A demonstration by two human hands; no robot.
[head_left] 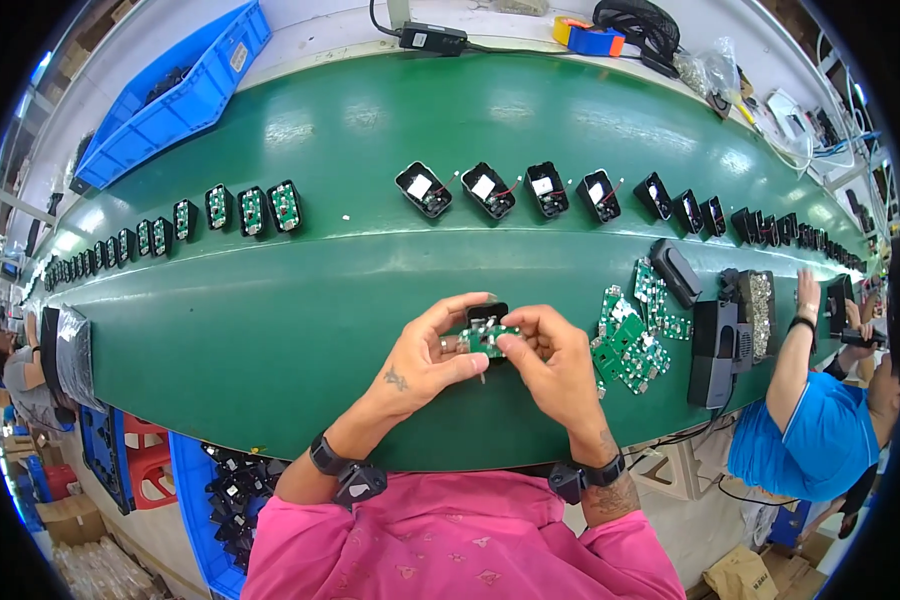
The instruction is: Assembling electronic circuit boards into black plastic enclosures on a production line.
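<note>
Two hands (422, 360) hold one black case (487, 312) and one circuit board (481, 341). Beyond that case: four cases (496, 207) showing white rectangles (483, 186); left of it, more than ten board-filled cases (253, 211).

This place seems to be an electronics assembly workshop: on the long green bench (240, 330) there are rows of black cases (610, 208), a pile of circuit boards (630, 345), and another worker (805, 430) sits alongside.

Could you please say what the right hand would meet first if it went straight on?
The right hand would probably meet the green circuit board at its fingertips first, though depth is unclear.
</note>
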